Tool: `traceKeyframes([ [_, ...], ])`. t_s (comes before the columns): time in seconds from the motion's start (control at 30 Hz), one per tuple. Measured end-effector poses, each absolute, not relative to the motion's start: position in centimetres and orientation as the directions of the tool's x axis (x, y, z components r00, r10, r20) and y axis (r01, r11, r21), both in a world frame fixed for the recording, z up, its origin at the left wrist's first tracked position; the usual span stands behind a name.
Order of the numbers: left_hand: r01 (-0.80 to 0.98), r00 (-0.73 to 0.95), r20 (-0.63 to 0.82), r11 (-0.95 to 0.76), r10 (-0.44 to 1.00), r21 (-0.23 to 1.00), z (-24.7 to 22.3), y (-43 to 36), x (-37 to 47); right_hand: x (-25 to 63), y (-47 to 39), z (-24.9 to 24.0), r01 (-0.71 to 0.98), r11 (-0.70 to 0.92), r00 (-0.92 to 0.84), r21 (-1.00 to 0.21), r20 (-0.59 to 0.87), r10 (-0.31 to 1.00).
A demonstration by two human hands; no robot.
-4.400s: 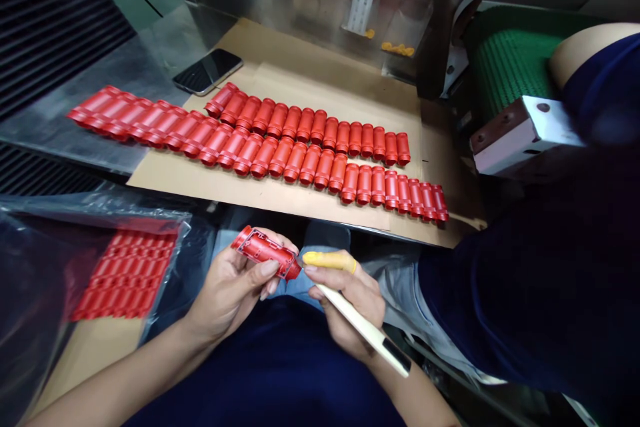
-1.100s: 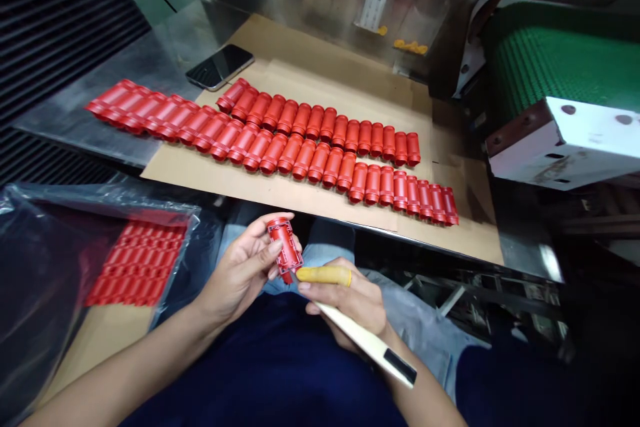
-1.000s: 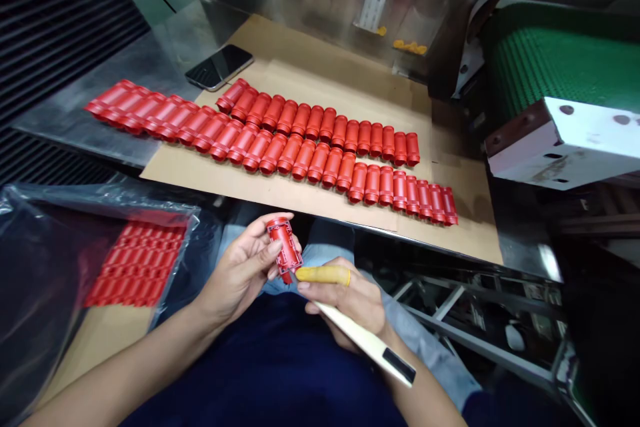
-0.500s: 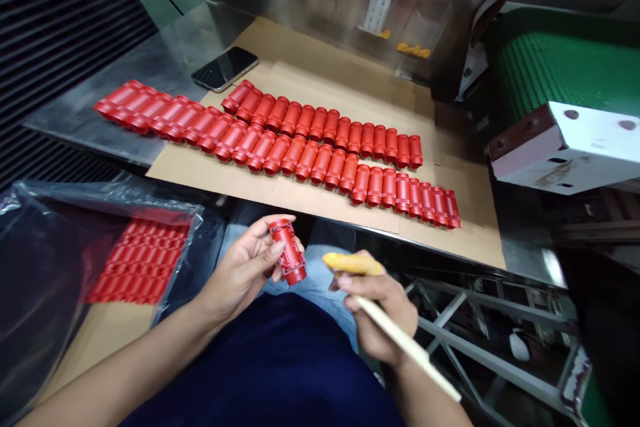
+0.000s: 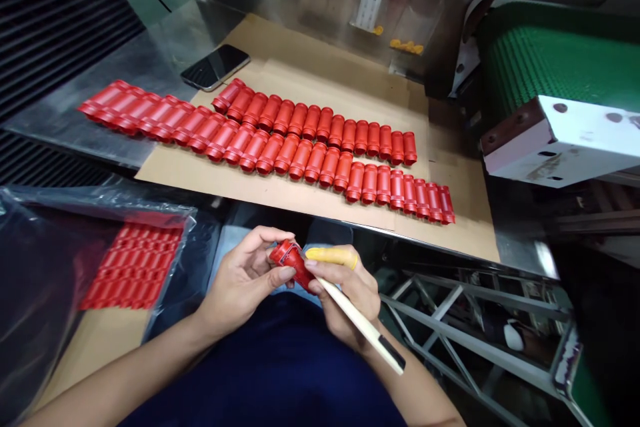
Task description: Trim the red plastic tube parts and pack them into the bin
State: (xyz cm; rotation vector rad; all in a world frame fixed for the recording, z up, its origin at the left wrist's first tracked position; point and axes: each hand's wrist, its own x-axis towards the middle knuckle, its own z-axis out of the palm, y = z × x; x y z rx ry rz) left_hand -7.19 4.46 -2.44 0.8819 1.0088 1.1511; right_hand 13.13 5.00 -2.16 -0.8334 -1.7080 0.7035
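Note:
A red ribbed cylinder (image 5: 296,265) is held above my lap, tilted, with my left hand (image 5: 255,273) closed round its left side. My right hand (image 5: 345,287) grips a pale stick (image 5: 363,325) with a dark band near its lower end; the stick's upper tip is hidden by the fingers. A yellow cover (image 5: 333,256) is on one finger of that hand. The right fingers meet the cylinder's right side. Beyond the hands, two rows of red cylinders (image 5: 300,159) lie side by side on cardboard (image 5: 320,197).
A phone (image 5: 215,67) lies behind the rows. At the left, a plastic-lined box (image 5: 193,223) holds more red cylinders (image 5: 133,263). A white metal bracket (image 5: 575,140) and green belt (image 5: 550,60) are on the right. Small bags (image 5: 371,3) hang at the back panel.
My right hand has moved left with the stick and now meets the cylinder. The cylinder has been tilted further. The whole view has shifted slightly.

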Motion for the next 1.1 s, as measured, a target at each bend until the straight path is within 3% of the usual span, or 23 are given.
traceKeyframes([
  [0.87,-0.149,-0.035,0.038,-0.042,0.999,0.988,-3.1,3.8,-6.7,12.8,4.4,-2.1,0.212,0.586,-0.147,-0.782,0.567,0.81],
  [1.1,-0.167,-0.014,0.012,-0.014,1.0,0.986,-3.2,3.8,-6.7,12.8,4.6,-1.8,0.173,0.611,-0.198,-0.773,0.58,0.79],
])
